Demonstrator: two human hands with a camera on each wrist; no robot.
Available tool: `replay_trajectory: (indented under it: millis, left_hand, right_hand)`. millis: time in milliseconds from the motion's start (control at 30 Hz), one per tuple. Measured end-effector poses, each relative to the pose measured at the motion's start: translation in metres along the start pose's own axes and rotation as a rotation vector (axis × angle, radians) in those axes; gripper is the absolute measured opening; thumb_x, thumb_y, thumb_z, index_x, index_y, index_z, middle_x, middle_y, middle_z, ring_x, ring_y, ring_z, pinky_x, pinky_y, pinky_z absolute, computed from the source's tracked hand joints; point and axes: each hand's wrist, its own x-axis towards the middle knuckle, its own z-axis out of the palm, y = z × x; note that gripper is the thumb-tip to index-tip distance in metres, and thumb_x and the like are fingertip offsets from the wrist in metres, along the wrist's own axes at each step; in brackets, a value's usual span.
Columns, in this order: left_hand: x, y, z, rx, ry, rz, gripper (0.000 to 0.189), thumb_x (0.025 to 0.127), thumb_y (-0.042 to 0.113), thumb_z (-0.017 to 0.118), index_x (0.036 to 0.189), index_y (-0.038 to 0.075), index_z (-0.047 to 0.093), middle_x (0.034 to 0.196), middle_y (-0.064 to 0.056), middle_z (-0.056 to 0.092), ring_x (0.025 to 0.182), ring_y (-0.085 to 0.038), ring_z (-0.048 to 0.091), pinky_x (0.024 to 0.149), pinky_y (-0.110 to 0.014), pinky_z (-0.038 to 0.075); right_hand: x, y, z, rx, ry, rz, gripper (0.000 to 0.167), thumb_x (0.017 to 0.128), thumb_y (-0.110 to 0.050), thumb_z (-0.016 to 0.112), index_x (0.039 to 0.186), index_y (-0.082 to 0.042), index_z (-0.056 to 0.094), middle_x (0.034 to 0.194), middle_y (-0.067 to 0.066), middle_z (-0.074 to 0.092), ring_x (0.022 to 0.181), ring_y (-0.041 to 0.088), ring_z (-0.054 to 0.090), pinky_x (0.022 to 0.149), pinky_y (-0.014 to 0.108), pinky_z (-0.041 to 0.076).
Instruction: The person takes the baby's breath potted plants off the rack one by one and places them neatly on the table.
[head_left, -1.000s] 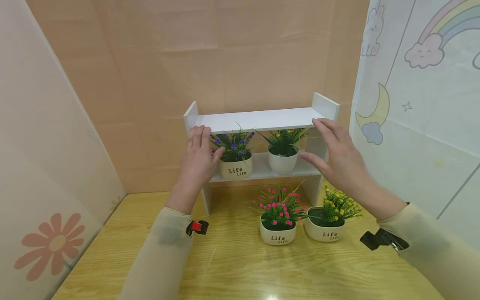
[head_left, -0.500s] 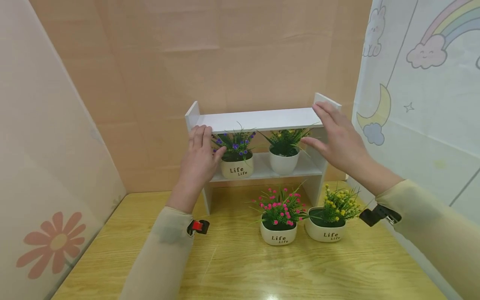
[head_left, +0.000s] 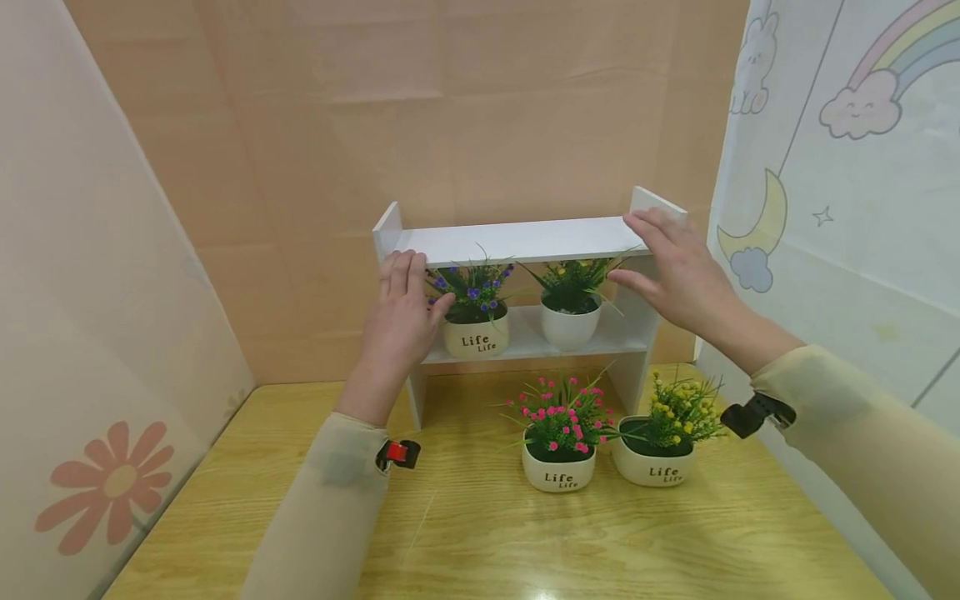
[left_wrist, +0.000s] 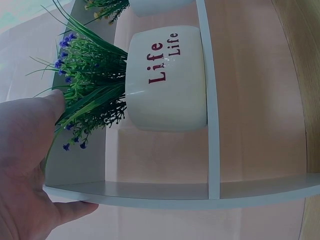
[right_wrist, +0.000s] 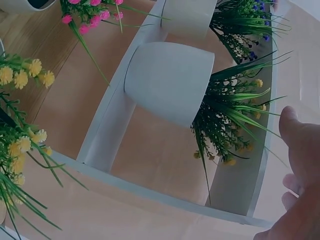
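On the far left I saw a wall [head_left: 97, 275] printed with a red-petalled flower. The person's left hand [head_left: 397, 325] lay on the upper left corner of a white shelf [head_left: 517, 241], fingers straight, thumb spread toward the purple blooms, one finger along the outer side panel. The shelf stood near the back edge of the table [head_left: 465, 542]. On its lower board, toward the left end, I could read "Life" on a cream pot of purple flowers [head_left: 476, 340]. Right of centre, on the table just in front of the shelf, sat a pot of pink flowers [head_left: 558, 472]. Above it, toward the lower board's right end, was a plain white pot [head_left: 570, 327] with yellow flowers. A pot of yellow flowers [head_left: 654, 469] stood nearer the table's right edge. Last, the right hand [head_left: 678, 271], thumb and fingers apart, was by the shelf's upper right corner; I could not tell whether it touched.
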Motion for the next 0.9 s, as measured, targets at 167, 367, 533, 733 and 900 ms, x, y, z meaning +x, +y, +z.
replay_trajectory:
  millis: [167,367,533,733,900]
  left_hand:
    - [0.001,-0.001,0.003,-0.007,-0.004,0.0,0.078,0.116,0.048,0.055,0.172,0.008,0.017,0.179,-0.016,0.016,0.169,-0.031,0.003,0.132,-0.052,0.03]
    - [0.003,-0.004,0.006,-0.009,0.004,0.004,0.078,0.116,0.048,0.055,0.172,0.008,0.018,0.179,-0.016,0.016,0.169,-0.031,0.003,0.132,-0.051,0.029]
    - [0.002,-0.004,0.007,-0.011,0.003,0.003,0.078,0.116,0.048,0.055,0.171,0.008,0.018,0.178,-0.016,0.017,0.169,-0.031,0.003,0.132,-0.052,0.03]
    - [0.001,-0.003,0.005,0.0,0.006,0.002,0.079,0.116,0.049,0.056,0.172,0.008,0.018,0.179,-0.016,0.017,0.169,-0.032,0.004,0.133,-0.051,0.028]
    - [0.001,-0.001,0.003,0.01,0.01,-0.001,0.082,0.115,0.05,0.056,0.173,0.006,0.017,0.179,-0.016,0.017,0.169,-0.031,0.004,0.133,-0.051,0.028]
  right_hand:
    - [-0.001,0.005,0.002,0.01,-0.082,0.074,0.08,0.099,-0.021,0.087,0.164,0.002,0.045,0.166,0.028,0.044,0.154,0.053,0.038,0.123,0.072,0.033]
    - [0.0,0.009,0.006,0.011,-0.135,0.138,0.079,0.103,-0.026,0.082,0.167,-0.002,0.042,0.17,0.029,0.039,0.158,0.053,0.033,0.12,0.076,0.034]
    - [0.0,0.01,0.009,0.008,-0.155,0.158,0.076,0.105,-0.029,0.08,0.166,-0.001,0.044,0.17,0.031,0.038,0.157,0.054,0.033,0.121,0.077,0.032]
    - [-0.001,0.013,0.014,0.034,-0.154,0.178,0.072,0.105,-0.028,0.08,0.161,0.002,0.047,0.167,0.032,0.041,0.154,0.055,0.037,0.122,0.075,0.033]
    - [-0.002,0.016,0.017,0.079,-0.161,0.192,0.067,0.105,-0.027,0.08,0.158,0.003,0.05,0.165,0.03,0.045,0.152,0.054,0.04,0.123,0.072,0.032]
